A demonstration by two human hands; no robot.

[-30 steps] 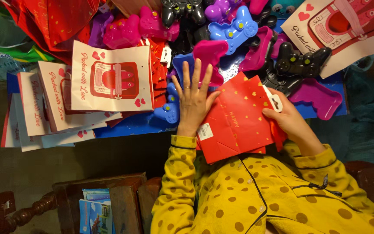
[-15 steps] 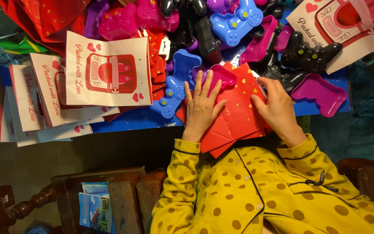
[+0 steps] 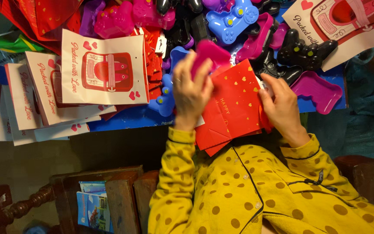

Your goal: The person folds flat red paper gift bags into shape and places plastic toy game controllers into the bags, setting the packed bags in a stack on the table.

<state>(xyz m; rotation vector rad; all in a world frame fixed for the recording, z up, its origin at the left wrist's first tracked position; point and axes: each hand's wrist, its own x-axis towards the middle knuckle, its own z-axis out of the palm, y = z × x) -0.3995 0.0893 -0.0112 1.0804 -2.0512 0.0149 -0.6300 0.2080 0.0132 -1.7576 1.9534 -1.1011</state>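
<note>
While a blue tabletop (image 3: pixel 122 119) crowded the frame's upper half, the blurred left hand (image 3: pixel 191 93) pinched a pink tray (image 3: pixel 211 54), and the right hand (image 3: pixel 282 104) gripped a red bag (image 3: pixel 234 104).

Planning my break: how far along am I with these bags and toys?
Done: hard to tell; the white bags lie stacked at left, seemingly flat. In hand: the left hand holds a pink toy over the red bag, which the right hand grips. Left: many loose toys lie piled behind.
</note>
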